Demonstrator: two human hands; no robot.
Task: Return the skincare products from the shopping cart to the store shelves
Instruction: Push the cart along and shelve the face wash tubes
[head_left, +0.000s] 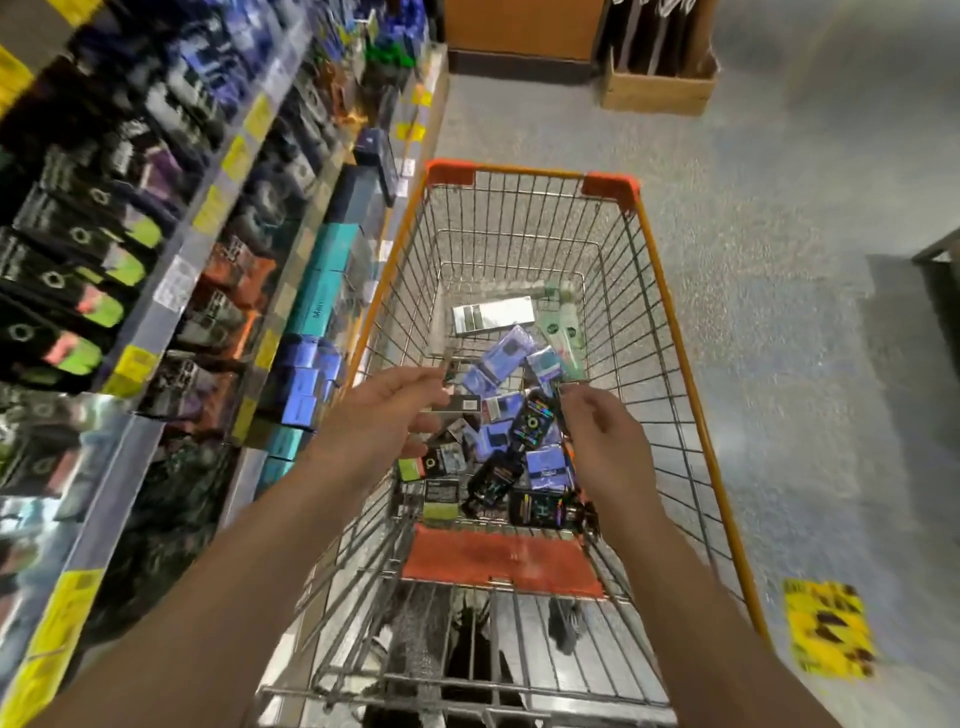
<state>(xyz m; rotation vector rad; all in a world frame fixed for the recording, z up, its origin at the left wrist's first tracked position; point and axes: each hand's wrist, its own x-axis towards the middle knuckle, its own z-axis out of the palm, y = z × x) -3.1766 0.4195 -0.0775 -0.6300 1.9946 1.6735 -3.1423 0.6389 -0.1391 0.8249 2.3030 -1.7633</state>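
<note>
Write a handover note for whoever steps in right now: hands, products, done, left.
Left hand: over the cart, grip pinching a dark flat box.
Right hand: over the pile with curled fingers; whether it holds anything cannot be told.
Orange-rimmed wire shopping cart: still holds a pile of purple boxes, black bottles, a white box and green packets.
Store shelves stand on the left, already stocked.
Done: unclear from this view.
Left: shelve the held box, then empty the cart.
</note>
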